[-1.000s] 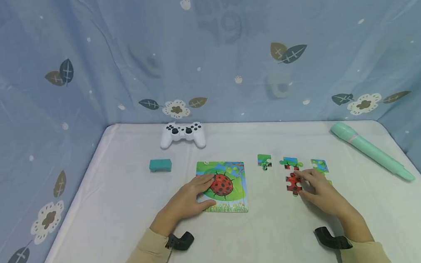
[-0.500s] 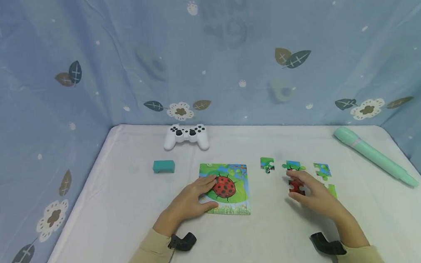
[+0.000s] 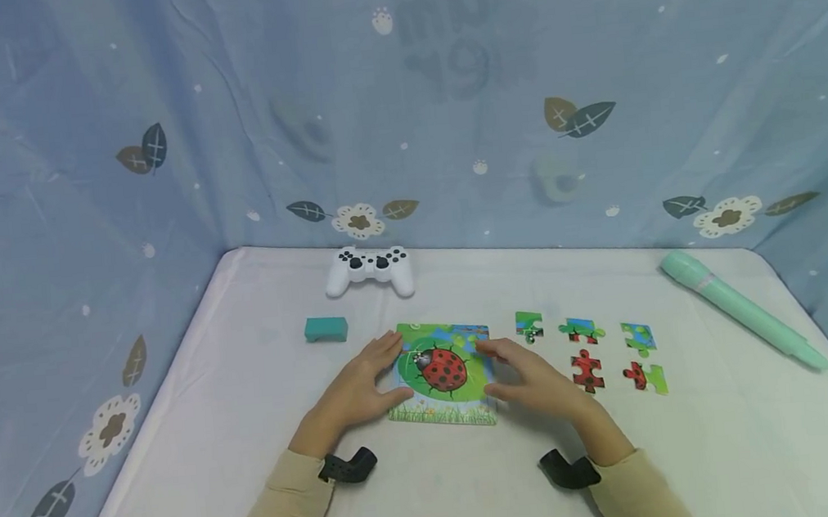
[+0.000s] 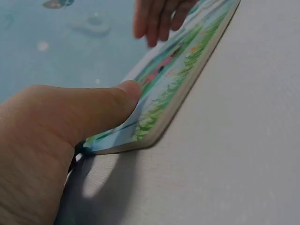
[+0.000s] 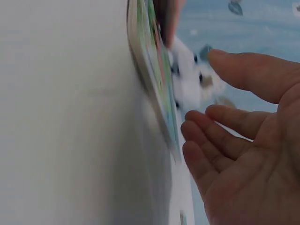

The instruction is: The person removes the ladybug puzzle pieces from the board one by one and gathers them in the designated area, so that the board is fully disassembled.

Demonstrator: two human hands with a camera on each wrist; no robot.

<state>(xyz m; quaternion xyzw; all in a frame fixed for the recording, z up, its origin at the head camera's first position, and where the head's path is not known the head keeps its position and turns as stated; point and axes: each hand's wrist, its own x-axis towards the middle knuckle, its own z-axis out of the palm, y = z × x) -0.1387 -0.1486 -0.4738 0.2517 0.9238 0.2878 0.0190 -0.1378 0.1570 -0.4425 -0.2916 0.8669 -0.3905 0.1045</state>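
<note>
A square ladybug puzzle board [image 3: 442, 414] lies flat on the white table, its pale thick edge showing in the left wrist view. My left hand [image 3: 357, 387] is at its left side, fingers near the upper corner and thumb [image 4: 110, 105] on the lower part of that side. The left fingers are hidden in the left wrist view. At the board's right side is my right hand [image 3: 535, 378], thumb and fingers spread apart, the fingertips overlapping the edge in the head view. In the right wrist view its palm [image 5: 253, 173] holds nothing.
Several loose jigsaw pieces lie to the right, among them a red one [image 3: 587, 371] and a green corner piece [image 3: 529, 324]. A white game controller [image 3: 369, 271] and a teal block [image 3: 327, 329] sit behind and left. A mint toy microphone [image 3: 744, 310] lies far right.
My right hand has left the red jigsaw piece and moved left to the board's right side. My left hand has drawn back from the board's face to its left edge.
</note>
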